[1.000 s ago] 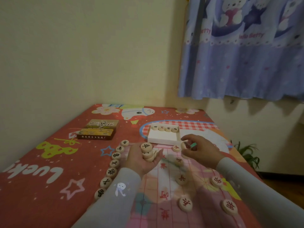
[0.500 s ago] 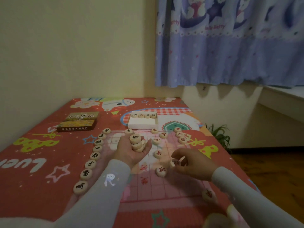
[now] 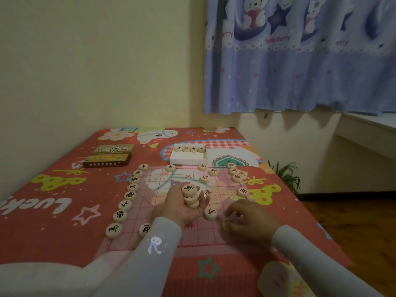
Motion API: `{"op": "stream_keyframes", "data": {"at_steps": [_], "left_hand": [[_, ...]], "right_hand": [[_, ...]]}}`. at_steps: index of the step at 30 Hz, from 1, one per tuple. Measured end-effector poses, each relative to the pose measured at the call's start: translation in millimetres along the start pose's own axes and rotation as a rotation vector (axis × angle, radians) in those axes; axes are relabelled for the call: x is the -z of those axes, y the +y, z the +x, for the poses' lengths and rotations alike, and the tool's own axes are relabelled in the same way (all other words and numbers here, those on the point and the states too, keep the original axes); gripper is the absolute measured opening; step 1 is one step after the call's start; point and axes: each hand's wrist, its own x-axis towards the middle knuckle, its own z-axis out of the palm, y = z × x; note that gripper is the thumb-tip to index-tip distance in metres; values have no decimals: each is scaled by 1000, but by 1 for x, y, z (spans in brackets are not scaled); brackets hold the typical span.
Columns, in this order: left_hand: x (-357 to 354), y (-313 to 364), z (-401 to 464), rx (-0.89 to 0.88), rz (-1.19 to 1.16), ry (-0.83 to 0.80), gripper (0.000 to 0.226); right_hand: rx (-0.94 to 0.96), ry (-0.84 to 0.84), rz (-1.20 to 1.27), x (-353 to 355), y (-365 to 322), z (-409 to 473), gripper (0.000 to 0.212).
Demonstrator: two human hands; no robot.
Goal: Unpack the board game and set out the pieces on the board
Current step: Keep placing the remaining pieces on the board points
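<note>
A pink gridded game board point(image 3: 162, 219) lies on the red patterned bed cover. Round wooden pieces with black characters form a row point(image 3: 130, 196) along its left edge, and red-marked pieces point(image 3: 235, 175) sit along the far right. My left hand point(image 3: 182, 205), palm up over the board's middle, holds a small stack of pieces point(image 3: 190, 195). My right hand point(image 3: 248, 221) is low over the board's near right part, its fingers pinching one piece point(image 3: 227, 224) against the board. Another red-marked piece point(image 3: 210, 213) lies between the hands.
A white tray point(image 3: 188, 160) with several pieces in its far row stands beyond the board. The dark game box and its lid point(image 3: 109, 158) lie at the far left. Wall behind, curtain and a plant point(image 3: 286, 177) at the right; the bed edge drops to wooden floor.
The view has swung right and back. My right hand has come from the far side by the tray down to the near right of the board with a piece. The left hand keeps its stack.
</note>
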Motion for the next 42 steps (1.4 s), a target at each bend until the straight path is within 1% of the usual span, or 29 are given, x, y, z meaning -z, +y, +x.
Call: {"op": "stream_keyframes", "data": {"at_steps": [4, 6, 8, 11, 14, 15, 18, 21, 23, 24, 27, 31, 33, 35, 37, 42], "left_hand": [[-5, -5, -5, 3, 63, 6, 25], [-9, -8, -8, 5, 92, -7, 23], [-12, -12, -6, -6, 127, -6, 22], [-15, -20, -5, 1, 208, -9, 20], [-17, -24, -11, 22, 207, -25, 36], [-18, -25, -14, 24, 215, -30, 38], [-17, -18, -18, 21, 216, -54, 33], [-8, 0, -9, 28, 131, -56, 19], [0, 17, -4, 55, 27, -89, 20], [3, 25, -2, 52, 5, -85, 22], [16, 56, 0, -22, 23, -7, 31], [34, 94, 6, -148, 42, 81, 25], [44, 107, 12, -162, 47, 101, 23], [54, 118, 18, -152, 53, 118, 29], [60, 121, 22, -143, 64, 139, 33], [69, 127, 31, -113, 53, 146, 35]], "right_hand": [[36, 230, 178, 11, -14, 7, 21], [54, 345, 307, 16, -28, 12, 18], [76, 419, 405, 18, -42, 18, 18], [95, 394, 415, 17, -55, 27, 24], [86, 356, 390, 13, -59, 33, 19], [84, 360, 399, 12, -59, 33, 16], [86, 391, 462, 11, -63, 38, 14], [49, 462, 632, 11, -68, 49, 11], [15, 504, 700, 9, -69, 61, 9], [1, 515, 691, 7, -68, 66, 9], [-16, 458, 619, -5, -71, 92, 8], [-22, 313, 453, -23, -79, 138, 9], [-48, 250, 397, -30, -81, 159, 13], [-70, 205, 353, -38, -84, 181, 11], [-76, 181, 320, -43, -85, 196, 11], [-120, 143, 260, -50, -90, 224, 12]]}}
